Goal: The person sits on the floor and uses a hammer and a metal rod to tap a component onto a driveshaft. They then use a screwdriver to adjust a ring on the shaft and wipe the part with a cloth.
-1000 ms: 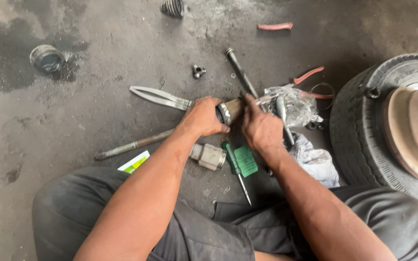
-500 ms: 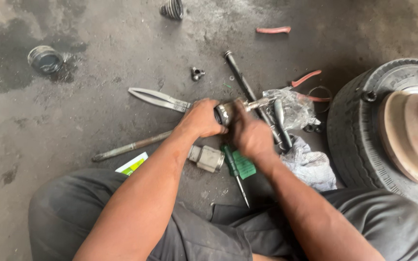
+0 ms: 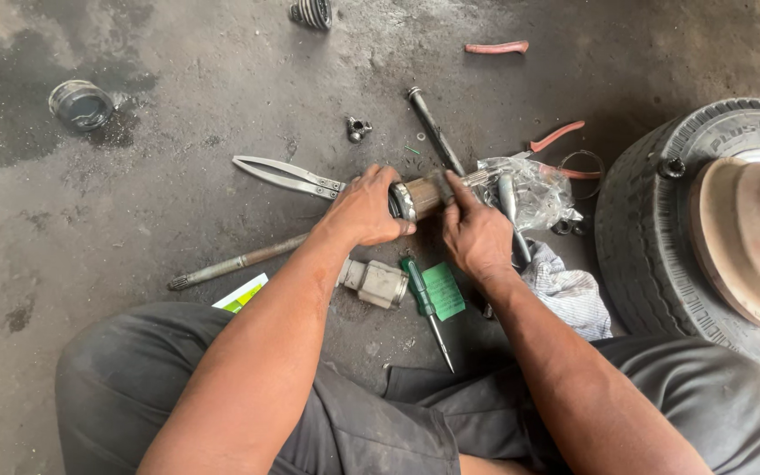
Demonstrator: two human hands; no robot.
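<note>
Holding a short metal cylinder [image 3: 424,195] between both hands, we sit on the concrete floor [image 3: 134,202] with knees spread. Our left hand [image 3: 364,211] has its grip closed round the cylinder's left end, while our right hand [image 3: 477,236] presses fingers against its right end, closed on it too. The cylinder sits just above the floor, mid-scene. Left of it lie long metal shears [image 3: 285,175]; near us rest a green-handled screwdriver [image 3: 422,299], a green card [image 3: 443,290] and a metal joint housing [image 3: 375,281] on a thin shaft [image 3: 230,262]. A tyre [image 3: 661,237] stands at right, a rag [image 3: 565,295] beside it.
</note>
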